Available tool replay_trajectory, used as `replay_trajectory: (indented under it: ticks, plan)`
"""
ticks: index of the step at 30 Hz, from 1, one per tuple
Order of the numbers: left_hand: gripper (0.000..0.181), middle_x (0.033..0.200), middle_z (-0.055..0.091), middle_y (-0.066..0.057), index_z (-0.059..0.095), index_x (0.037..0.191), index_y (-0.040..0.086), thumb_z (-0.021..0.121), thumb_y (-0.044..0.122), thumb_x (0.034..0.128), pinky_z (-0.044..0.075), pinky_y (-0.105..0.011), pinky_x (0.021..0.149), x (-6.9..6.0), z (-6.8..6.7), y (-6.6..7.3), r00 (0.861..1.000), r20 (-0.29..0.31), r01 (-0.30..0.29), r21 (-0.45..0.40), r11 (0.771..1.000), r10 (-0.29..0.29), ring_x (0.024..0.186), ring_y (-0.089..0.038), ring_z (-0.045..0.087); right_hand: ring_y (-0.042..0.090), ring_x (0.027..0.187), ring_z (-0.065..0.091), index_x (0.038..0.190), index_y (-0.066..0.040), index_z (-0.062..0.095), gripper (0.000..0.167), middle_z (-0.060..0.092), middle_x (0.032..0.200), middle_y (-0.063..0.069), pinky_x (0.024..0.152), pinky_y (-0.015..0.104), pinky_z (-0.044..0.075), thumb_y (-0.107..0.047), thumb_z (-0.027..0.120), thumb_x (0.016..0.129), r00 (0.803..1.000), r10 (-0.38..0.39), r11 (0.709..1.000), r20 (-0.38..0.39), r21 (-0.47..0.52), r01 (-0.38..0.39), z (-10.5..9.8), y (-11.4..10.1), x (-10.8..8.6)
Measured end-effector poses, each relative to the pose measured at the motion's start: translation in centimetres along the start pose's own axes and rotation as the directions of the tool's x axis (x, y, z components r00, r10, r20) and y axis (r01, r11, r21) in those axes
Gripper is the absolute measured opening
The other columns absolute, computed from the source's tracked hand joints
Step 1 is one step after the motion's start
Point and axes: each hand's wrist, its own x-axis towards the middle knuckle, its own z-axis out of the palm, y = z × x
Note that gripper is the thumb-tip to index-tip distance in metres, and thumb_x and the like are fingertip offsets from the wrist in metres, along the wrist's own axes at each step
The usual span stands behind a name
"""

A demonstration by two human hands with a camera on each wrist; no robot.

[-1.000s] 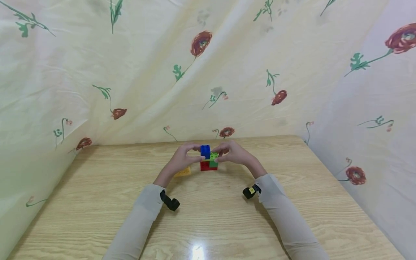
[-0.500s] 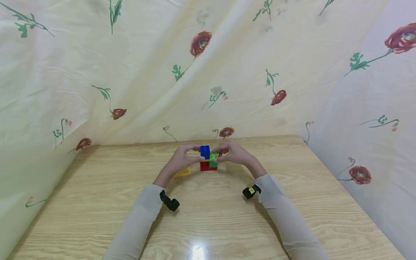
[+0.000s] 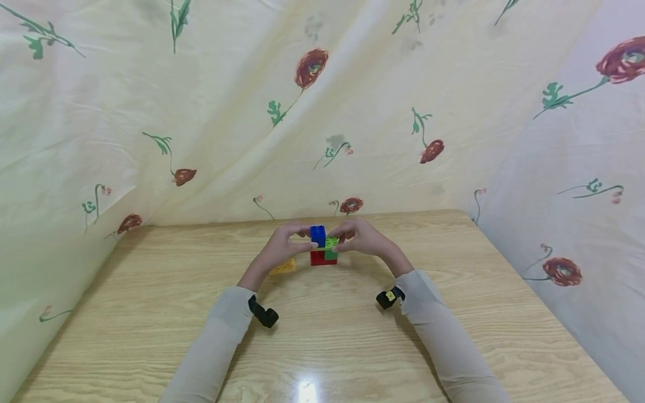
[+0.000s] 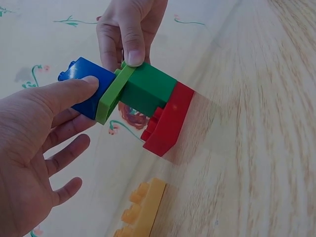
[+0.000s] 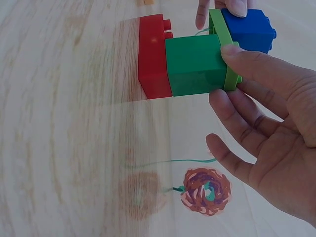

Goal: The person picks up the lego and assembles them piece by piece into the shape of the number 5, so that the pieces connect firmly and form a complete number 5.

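Observation:
A stack of toy building blocks stands on the table between both hands. At its base is a red brick (image 4: 171,118), with a dark green block (image 4: 147,90) on one end of it. A thin light green plate (image 4: 113,96) lies across the green block and overhangs the red brick. On the overhanging end sits a blue block (image 5: 249,32), which my left hand (image 3: 280,248) pinches between thumb and fingers. My right hand (image 3: 365,238) pinches the light green plate at its other end, thumb in front and fingers behind. Its remaining fingers are spread below.
A yellow brick (image 4: 148,207) with studs lies on the wooden table (image 3: 322,324), left of the stack and close to my left forearm. Flowered cloth (image 3: 227,112) hangs behind the table and along both sides. Small black cameras (image 3: 263,313) are strapped to the wrists.

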Motion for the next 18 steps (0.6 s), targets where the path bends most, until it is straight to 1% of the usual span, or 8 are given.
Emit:
replay_trajectory:
  ticks: [3, 8, 13, 18]
  plan:
    - [0.043, 0.123, 0.069, -0.009, 0.068, 0.131, 0.006, 0.077, 0.023, 0.0929, 0.047, -0.051, 0.102, 0.05, -0.04, 0.05, 1.000, 0.008, 0.005, 0.009, 1.000, -0.005, 0.116, -0.029, 0.059, 0.020, 0.091, 0.070, 0.120, -0.003, 0.075, 0.034, 0.074, 0.115, 0.015, 0.101, 0.059, 0.051, -0.013, 0.080, 0.088, 1.000, -0.006, 1.000, 0.002, -0.003, 0.006, -0.05, 0.02, -0.04]
    - [0.048, 0.124, 0.069, -0.009, 0.066, 0.135, 0.005, 0.077, 0.025, 0.0923, 0.049, -0.050, 0.101, 0.10, -0.06, 0.21, 0.999, 0.019, 0.032, 0.026, 0.999, -0.032, 0.115, -0.027, 0.059, 0.021, 0.092, 0.070, 0.120, -0.002, 0.075, 0.034, 0.074, 0.114, 0.016, 0.100, 0.058, 0.051, -0.013, 0.080, 0.088, 1.000, -0.017, 1.000, 0.004, -0.003, 0.017, -0.05, 0.15, -0.09]
    - [0.048, 0.123, 0.070, -0.007, 0.067, 0.134, 0.007, 0.078, 0.026, 0.0917, 0.051, -0.047, 0.097, 0.15, -0.13, 0.45, 0.999, 0.024, 0.047, 0.038, 0.998, -0.048, 0.113, -0.026, 0.059, 0.021, 0.092, 0.070, 0.120, -0.003, 0.075, 0.034, 0.074, 0.114, 0.015, 0.099, 0.056, 0.053, -0.013, 0.080, 0.088, 1.000, -0.017, 1.000, 0.009, -0.005, 0.017, -0.03, 0.11, -0.07]
    - [0.045, 0.120, 0.069, -0.006, 0.069, 0.133, 0.009, 0.078, 0.025, 0.0920, 0.051, -0.043, 0.092, 0.20, -0.24, 0.66, 0.998, 0.029, 0.047, 0.042, 0.998, -0.048, 0.110, -0.025, 0.057, 0.018, 0.091, 0.069, 0.120, -0.004, 0.075, 0.033, 0.074, 0.113, 0.013, 0.100, 0.055, 0.052, -0.013, 0.080, 0.088, 1.000, -0.013, 1.000, 0.012, -0.013, 0.013, -0.10, 0.11, -0.06]
